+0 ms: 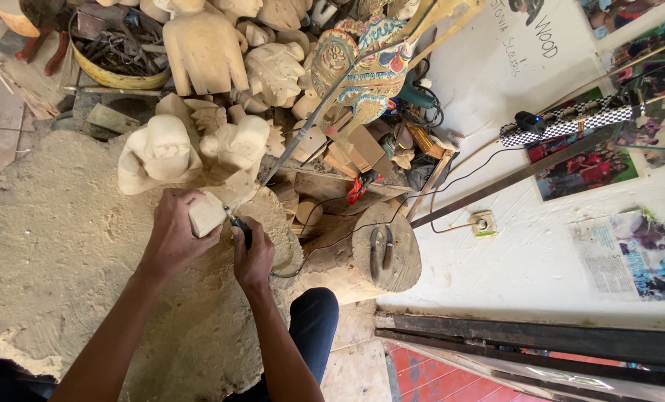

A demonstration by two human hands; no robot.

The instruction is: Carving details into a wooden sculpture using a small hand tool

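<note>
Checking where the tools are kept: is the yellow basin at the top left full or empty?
Full: the yellow basin is heaped with dark metal tools up to its rim.

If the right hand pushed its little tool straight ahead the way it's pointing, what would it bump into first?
Most likely the small pale wood block that the left hand grips. The right hand aims its tool's tip up-left at that block, seemingly already touching it.

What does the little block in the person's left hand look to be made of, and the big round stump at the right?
The block looks like raw, pale wood: matte, unpainted, same cream tone as the carved figures behind. The stump seems weathered wood too, darker and greyer, with a rough, cracked top. The left hand grips the block.
</note>
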